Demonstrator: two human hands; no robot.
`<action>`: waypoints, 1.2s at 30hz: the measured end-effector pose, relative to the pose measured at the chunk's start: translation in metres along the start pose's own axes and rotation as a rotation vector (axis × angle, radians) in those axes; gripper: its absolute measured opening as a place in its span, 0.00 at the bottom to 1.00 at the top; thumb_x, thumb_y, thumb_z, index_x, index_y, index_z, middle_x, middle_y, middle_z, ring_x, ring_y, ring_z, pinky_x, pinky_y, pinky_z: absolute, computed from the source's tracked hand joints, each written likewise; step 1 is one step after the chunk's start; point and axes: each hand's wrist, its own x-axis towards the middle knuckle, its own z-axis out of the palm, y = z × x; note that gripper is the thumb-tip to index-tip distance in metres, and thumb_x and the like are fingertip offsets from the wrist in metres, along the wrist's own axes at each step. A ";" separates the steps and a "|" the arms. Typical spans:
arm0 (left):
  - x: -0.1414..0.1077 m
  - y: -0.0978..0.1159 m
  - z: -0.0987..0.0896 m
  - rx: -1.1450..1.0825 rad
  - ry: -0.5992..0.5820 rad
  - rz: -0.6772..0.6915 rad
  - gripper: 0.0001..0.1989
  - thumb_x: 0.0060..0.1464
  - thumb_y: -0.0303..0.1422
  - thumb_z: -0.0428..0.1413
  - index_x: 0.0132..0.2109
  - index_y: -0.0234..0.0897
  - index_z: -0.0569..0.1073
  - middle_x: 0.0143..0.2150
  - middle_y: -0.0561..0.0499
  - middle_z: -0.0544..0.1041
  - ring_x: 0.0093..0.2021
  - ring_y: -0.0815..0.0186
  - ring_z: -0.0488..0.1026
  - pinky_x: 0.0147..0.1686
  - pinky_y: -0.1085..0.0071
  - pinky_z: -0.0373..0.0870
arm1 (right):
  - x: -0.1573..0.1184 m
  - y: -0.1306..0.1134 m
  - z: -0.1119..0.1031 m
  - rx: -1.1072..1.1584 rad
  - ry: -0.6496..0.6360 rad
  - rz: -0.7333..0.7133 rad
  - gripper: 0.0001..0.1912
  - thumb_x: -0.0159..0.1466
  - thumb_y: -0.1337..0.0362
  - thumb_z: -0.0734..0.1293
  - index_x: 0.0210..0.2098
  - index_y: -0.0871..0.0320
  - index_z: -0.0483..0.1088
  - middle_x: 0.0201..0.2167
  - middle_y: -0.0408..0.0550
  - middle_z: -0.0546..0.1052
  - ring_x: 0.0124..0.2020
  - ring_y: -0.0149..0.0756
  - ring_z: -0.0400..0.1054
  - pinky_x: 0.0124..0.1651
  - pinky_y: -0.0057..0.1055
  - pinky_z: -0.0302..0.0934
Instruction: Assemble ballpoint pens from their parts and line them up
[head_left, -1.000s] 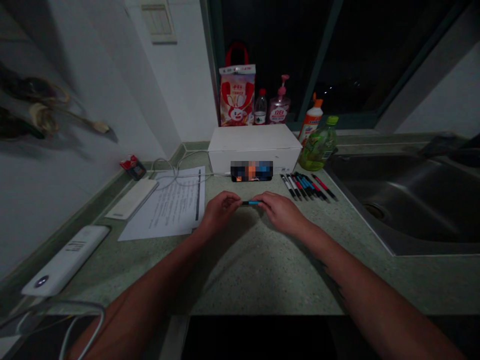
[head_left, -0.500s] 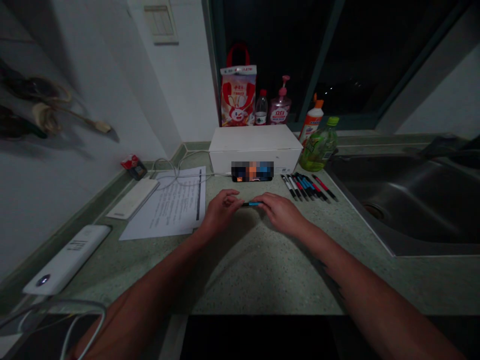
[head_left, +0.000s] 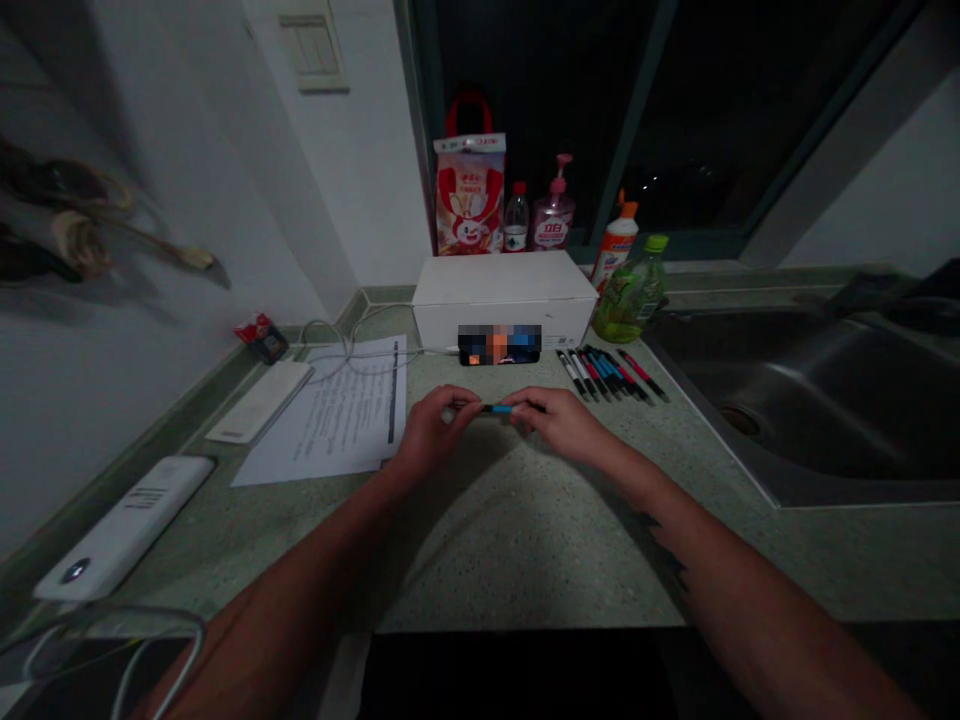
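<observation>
"Here's the blue-and-black pen [head_left: 501, 409], held sideways over the surface [head_left: 517, 540], left hand [head_left: 433, 425] pinching one end!"
"And the right hand [head_left: 562, 420] pinching toward the other!"
"Just beyond, a phone [head_left: 499, 348] before a white box [head_left: 504, 280]."
"More pens [head_left: 608, 370] lie to the right, near the sink [head_left: 832, 400]; printed paper [head_left: 349, 405] over on the left!"

Plastic-looking pen [head_left: 501, 408], matt stone-like counter [head_left: 525, 540], satiny metal sink [head_left: 847, 410].

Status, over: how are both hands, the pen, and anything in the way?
Left hand, right hand: pinching blue-and-black pen from opposite sides. Pen crosswise between them. Phone beyond, loose pens near right hand; neither blocking.
</observation>
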 end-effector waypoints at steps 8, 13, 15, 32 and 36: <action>-0.011 0.017 0.005 -0.133 -0.384 0.024 0.07 0.58 0.38 0.61 0.36 0.41 0.78 0.35 0.49 0.82 0.37 0.60 0.79 0.43 0.63 0.78 | 0.009 0.003 0.001 0.588 0.232 0.138 0.23 0.57 0.52 0.80 0.47 0.53 0.74 0.32 0.44 0.82 0.32 0.40 0.81 0.32 0.34 0.75; -0.024 0.027 0.014 -0.233 -0.524 -0.055 0.06 0.57 0.37 0.61 0.34 0.42 0.79 0.34 0.48 0.82 0.36 0.57 0.79 0.41 0.59 0.78 | 0.006 -0.001 0.014 0.646 0.164 0.122 0.29 0.65 0.52 0.75 0.63 0.51 0.71 0.35 0.45 0.84 0.33 0.40 0.82 0.41 0.40 0.78; -0.026 0.027 0.016 -0.238 -0.523 -0.069 0.05 0.56 0.36 0.61 0.33 0.42 0.79 0.34 0.48 0.82 0.36 0.57 0.79 0.41 0.58 0.77 | 0.006 0.000 0.016 0.635 0.106 0.128 0.25 0.66 0.52 0.75 0.59 0.55 0.75 0.37 0.48 0.85 0.34 0.39 0.82 0.43 0.40 0.78; -0.020 0.031 0.009 -0.180 -0.506 -0.093 0.09 0.57 0.42 0.59 0.36 0.42 0.78 0.37 0.51 0.84 0.40 0.58 0.77 0.47 0.60 0.75 | 0.007 0.005 0.014 0.652 0.108 0.149 0.31 0.67 0.58 0.74 0.67 0.51 0.67 0.33 0.43 0.83 0.29 0.37 0.80 0.32 0.32 0.75; -0.021 0.027 0.012 -0.195 -0.534 -0.111 0.09 0.56 0.41 0.60 0.36 0.41 0.78 0.38 0.50 0.84 0.40 0.58 0.77 0.47 0.60 0.75 | 0.006 0.005 0.014 0.644 0.098 0.181 0.25 0.68 0.61 0.74 0.63 0.52 0.70 0.33 0.43 0.83 0.29 0.36 0.80 0.31 0.31 0.75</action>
